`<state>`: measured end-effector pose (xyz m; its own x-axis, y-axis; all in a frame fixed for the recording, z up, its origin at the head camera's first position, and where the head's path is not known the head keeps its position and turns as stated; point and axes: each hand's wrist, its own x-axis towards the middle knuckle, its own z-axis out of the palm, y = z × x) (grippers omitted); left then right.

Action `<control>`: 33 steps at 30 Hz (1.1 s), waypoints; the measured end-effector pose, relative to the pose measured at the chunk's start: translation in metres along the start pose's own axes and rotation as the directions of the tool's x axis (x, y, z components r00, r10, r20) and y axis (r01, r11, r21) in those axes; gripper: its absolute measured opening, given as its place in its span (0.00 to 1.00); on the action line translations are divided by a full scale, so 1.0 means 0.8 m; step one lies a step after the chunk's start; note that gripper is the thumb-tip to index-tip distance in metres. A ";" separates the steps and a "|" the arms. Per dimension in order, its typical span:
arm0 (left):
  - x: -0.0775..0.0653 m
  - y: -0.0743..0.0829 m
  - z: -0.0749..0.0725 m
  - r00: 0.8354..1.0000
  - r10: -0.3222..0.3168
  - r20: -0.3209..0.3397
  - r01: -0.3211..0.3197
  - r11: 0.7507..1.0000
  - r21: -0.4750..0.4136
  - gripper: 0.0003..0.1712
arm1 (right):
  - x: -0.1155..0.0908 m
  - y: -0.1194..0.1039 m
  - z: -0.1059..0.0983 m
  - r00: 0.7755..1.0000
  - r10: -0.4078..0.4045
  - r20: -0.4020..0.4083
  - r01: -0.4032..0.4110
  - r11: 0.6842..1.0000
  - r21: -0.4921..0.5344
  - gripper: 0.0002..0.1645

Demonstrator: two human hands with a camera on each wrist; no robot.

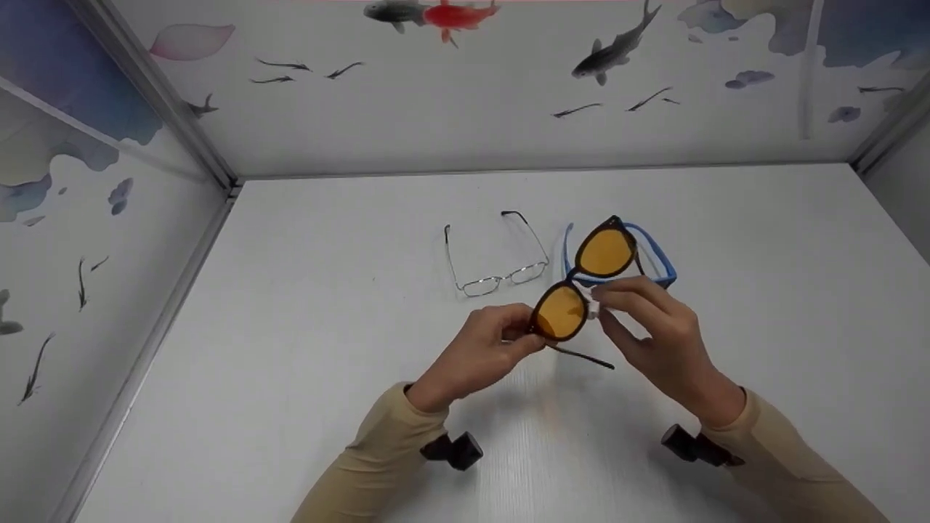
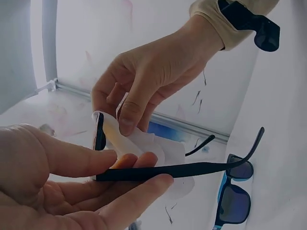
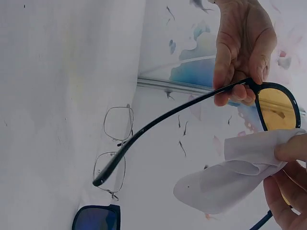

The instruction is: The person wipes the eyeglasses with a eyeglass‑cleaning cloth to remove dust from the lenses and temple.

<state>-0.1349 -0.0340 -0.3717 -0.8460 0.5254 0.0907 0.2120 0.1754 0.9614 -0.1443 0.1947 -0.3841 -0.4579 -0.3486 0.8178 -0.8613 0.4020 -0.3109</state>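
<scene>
- Head view: the sunglasses (image 1: 599, 256) are held up above the table, tilted, one lens toward 1 o'clock and the other toward 7; two amber lenses sit in the dark frame, and one dark arm sticks out toward 4 o'clock.
- Left hand (image 1: 483, 352), at 8 o'clock from the sunglasses: thumb and fingers pinch the frame's outer corner by the hinge, with hardly any gap; the left wrist view shows the fingers along the unfolded arm.
- Right hand (image 1: 665, 338), at 4 o'clock: thumb and fingertips, drawn close together, pinch a white cloth (image 3: 216, 182) against the lens nearer the left hand; in the right wrist view its loose part droops toward 8 o'clock.
- Wire glasses (image 1: 498, 281) lie on the table at 9 o'clock from the sunglasses, rims toward 6 and both arms unfolded toward 12.
- Blue glasses (image 1: 657, 250) rest at 2 o'clock, partly hidden behind the sunglasses; the left wrist view shows their dark lenses.
- Beige sleeves (image 1: 385, 443) come in from 7 and 5 o'clock, a small black device (image 1: 465, 450) at each wrist.
- Walls (image 1: 479, 123) hem in the white table (image 1: 305, 327), with a red fish (image 1: 459, 16) and dark fish painted toward 12 o'clock.
</scene>
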 end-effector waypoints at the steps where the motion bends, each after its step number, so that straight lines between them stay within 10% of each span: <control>1: 0.000 -0.001 0.000 1.000 0.014 -0.016 -0.014 1.000 0.021 0.09 | 0.001 0.000 0.000 1.000 -0.001 0.016 0.001 1.000 -0.012 0.16; 5: 0.002 -0.003 -0.004 0.996 0.059 -0.064 -0.054 0.995 0.081 0.10 | 0.003 0.000 -0.001 0.997 0.028 0.075 -0.025 0.998 -0.049 0.06; 9: 0.005 -0.003 -0.018 0.995 0.042 -0.091 -0.039 0.999 0.030 0.14 | -0.001 -0.001 -0.005 0.994 0.065 0.089 -0.057 0.995 -0.081 0.25; 16: 0.024 -0.003 -0.047 0.988 -0.105 -0.109 0.095 0.991 -0.092 0.12 | -0.012 -0.005 -0.012 0.991 0.089 0.101 -0.067 0.978 -0.198 0.22; 24: 0.041 -0.011 -0.060 0.966 -0.239 -0.102 0.208 0.946 -0.250 0.11 | -0.022 -0.014 0.009 0.996 -0.040 0.077 0.064 0.937 -0.343 0.06; 27: 0.043 -0.015 -0.060 0.957 -0.261 -0.125 0.225 0.943 -0.244 0.12 | -0.018 -0.019 0.016 0.994 -0.096 0.059 0.112 0.911 -0.396 0.18; 33: 0.045 -0.022 -0.058 0.946 -0.277 -0.170 0.253 0.956 -0.151 0.13 | -0.007 -0.033 0.027 0.979 -0.205 0.021 0.186 0.837 -0.515 0.11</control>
<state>-0.1915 -0.0569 -0.3734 -0.9420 0.3065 -0.1367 -0.0855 0.1749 0.9809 -0.1233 0.1681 -0.3910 -0.2761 -0.4414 0.8538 -0.6925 0.7074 0.1418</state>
